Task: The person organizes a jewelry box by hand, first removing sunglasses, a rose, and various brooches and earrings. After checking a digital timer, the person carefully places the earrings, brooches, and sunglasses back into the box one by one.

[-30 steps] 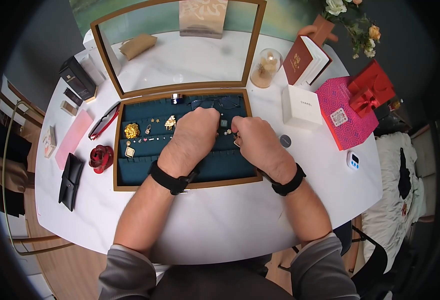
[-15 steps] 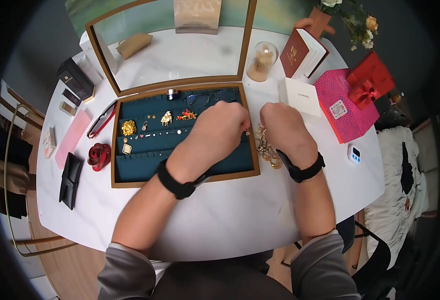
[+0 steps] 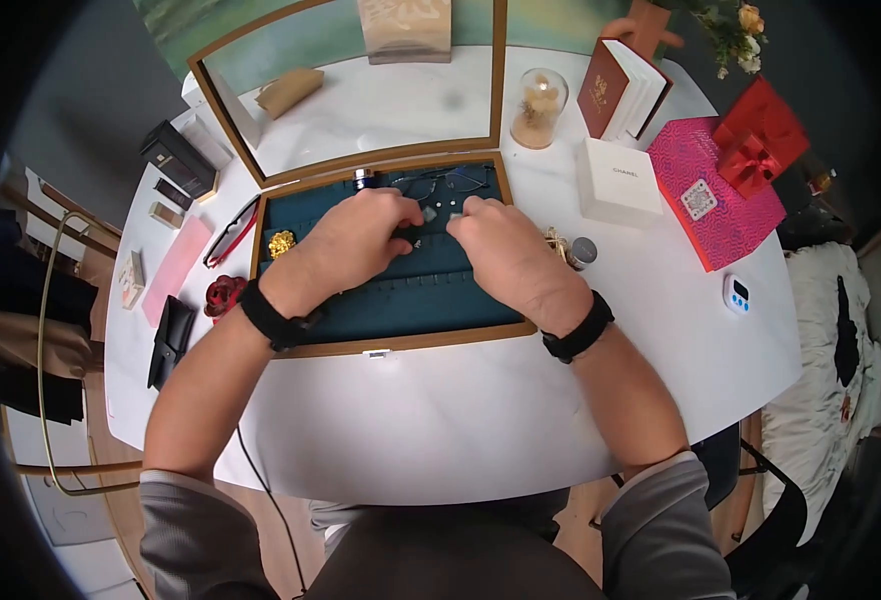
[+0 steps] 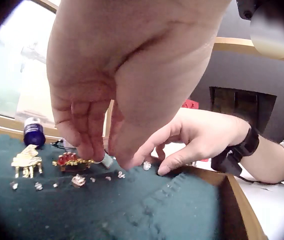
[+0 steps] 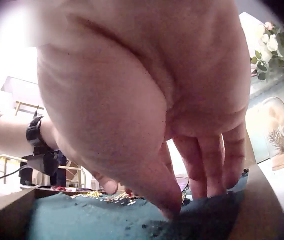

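Both hands work over an open wooden jewellery case with a dark teal lining (image 3: 370, 325). My left hand (image 3: 345, 240) reaches down from above, its fingertips and thumb pinching a small square pale-green jewellery piece (image 4: 106, 161). Opposite it, my right hand (image 3: 515, 255) has curled fingers low over the lining, the thumb apart from the fingers in its wrist view. A small shiny stone (image 4: 147, 166) shows between right thumb and forefinger; I cannot tell whether they grip it. Nearby lie a gold piano-shaped brooch (image 4: 27, 161), a red-and-gold brooch (image 4: 72, 162) and a row of small studs.
The case's glass lid (image 3: 370, 100) stands raised behind. Left are a red flower ornament (image 3: 224, 294), a black pouch (image 3: 170, 340) and a pink strip (image 3: 178, 268). Right are a grey disc (image 3: 582, 252), gold jewellery, a white box (image 3: 618, 180) and a glass dome (image 3: 538, 108).
Half a second ago both hands were farther right, the right hand over the gold jewellery on the table. Now they are back over the case, and the left hand covers the brooches in the head view.
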A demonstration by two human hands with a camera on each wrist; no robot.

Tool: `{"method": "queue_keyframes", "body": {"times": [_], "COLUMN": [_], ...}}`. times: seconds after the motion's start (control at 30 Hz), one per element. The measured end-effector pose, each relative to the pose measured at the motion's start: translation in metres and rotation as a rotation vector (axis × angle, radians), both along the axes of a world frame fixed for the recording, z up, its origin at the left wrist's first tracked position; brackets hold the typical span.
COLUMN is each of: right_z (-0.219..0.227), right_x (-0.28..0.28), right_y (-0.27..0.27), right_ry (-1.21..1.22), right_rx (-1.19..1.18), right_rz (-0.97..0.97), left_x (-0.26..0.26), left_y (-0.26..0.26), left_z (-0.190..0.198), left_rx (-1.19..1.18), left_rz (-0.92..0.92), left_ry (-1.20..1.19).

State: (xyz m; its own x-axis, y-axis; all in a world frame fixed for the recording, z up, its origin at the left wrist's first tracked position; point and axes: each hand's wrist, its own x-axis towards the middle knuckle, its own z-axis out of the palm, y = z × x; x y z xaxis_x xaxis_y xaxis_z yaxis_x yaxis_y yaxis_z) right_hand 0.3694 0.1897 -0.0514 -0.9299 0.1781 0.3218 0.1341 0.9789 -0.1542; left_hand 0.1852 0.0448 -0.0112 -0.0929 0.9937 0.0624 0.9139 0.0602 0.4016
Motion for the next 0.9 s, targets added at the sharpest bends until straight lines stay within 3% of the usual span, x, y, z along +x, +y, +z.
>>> {"method": "queue_keyframes", "body": {"times": [0.23,0.5,0.67,0.9], "right_z": [-0.007,0.019,0.013,0.038], "right_x": [-0.009,-0.023,-0.028,-0.003], "right_y": [0.006,0.018,0.03,0.036], "right_ry": [-0.011,-0.182,-0.217,0.079], "right_rx": [0.093,0.007,-0.063,-0.13], "right_rz": [0.079,0.136,0.151,0.045], "left_x": [-0.005,-0.009,-0.007,-0.021], "left_y": [-0.001,0.014,0.016,0.012], "left_z": [-0.012,-0.015,-0.009,-0.011], "left_rx": [-0.054,-0.034,-0.057,-0.006], "left_rz": [-0.007,-0.066,-0.116,-0.203], "left_ry": [-0.053,0.041,0.151,0.048]}}
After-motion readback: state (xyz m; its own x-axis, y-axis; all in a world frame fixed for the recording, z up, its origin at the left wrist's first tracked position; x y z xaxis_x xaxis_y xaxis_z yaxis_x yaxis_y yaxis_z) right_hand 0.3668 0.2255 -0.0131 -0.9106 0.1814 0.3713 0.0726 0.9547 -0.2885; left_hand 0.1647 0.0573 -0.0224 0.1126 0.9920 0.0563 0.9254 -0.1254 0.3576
